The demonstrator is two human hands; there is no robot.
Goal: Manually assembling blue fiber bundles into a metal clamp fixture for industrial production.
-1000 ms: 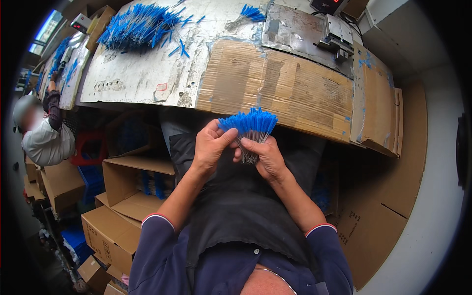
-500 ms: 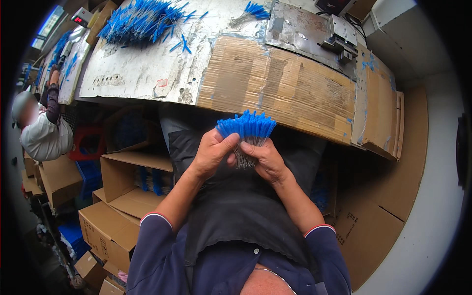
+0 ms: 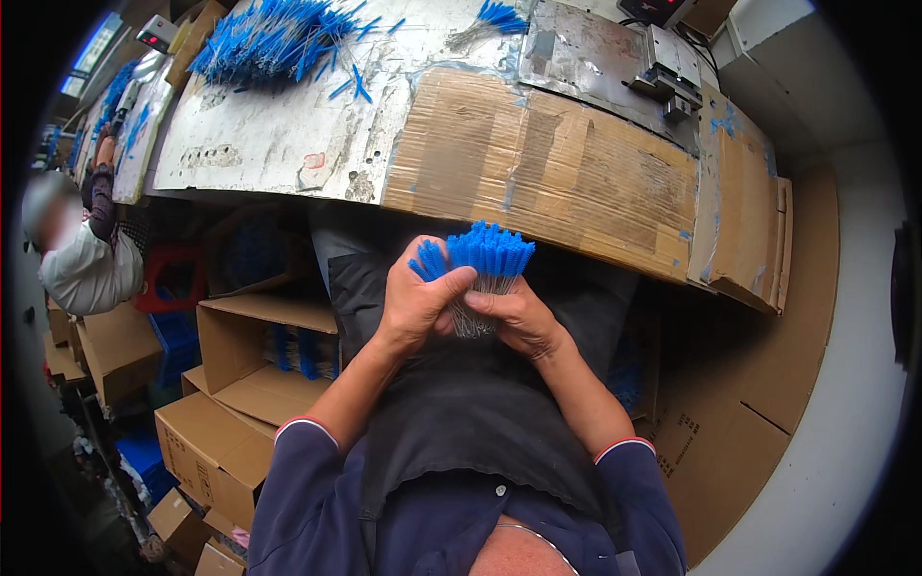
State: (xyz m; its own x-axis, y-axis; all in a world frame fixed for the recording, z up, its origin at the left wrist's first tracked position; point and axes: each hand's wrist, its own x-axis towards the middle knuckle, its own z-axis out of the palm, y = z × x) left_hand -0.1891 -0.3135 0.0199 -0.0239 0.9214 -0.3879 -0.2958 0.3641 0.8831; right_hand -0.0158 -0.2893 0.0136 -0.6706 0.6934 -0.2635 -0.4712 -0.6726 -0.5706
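Note:
A fanned bundle of small wire brushes (image 3: 490, 252), with blue bristle heads up and thin bare metal stems down, is held over my lap just off the table's front edge. My left hand (image 3: 413, 302) is closed round a few brushes that stand apart at the bundle's left, its thumb lying across the stems. My right hand (image 3: 519, 317) grips the larger part of the bundle, thumb pressed on the stems from the right. The two thumbs nearly meet in front of the stems. The fingers behind the bundle are partly hidden.
Flattened cardboard (image 3: 538, 163) covers the table's front. A large heap of blue brushes (image 3: 274, 43) lies at the far left, a smaller bunch (image 3: 501, 17) beside a metal plate (image 3: 586, 58) with a clamp-like fixture. Open cartons (image 3: 216, 446) stand at left; a co-worker (image 3: 86, 250) sits beyond.
The bundle has parted: a small group of brushes now leans away to the left in my left hand. Both hands stay in nearly the same place.

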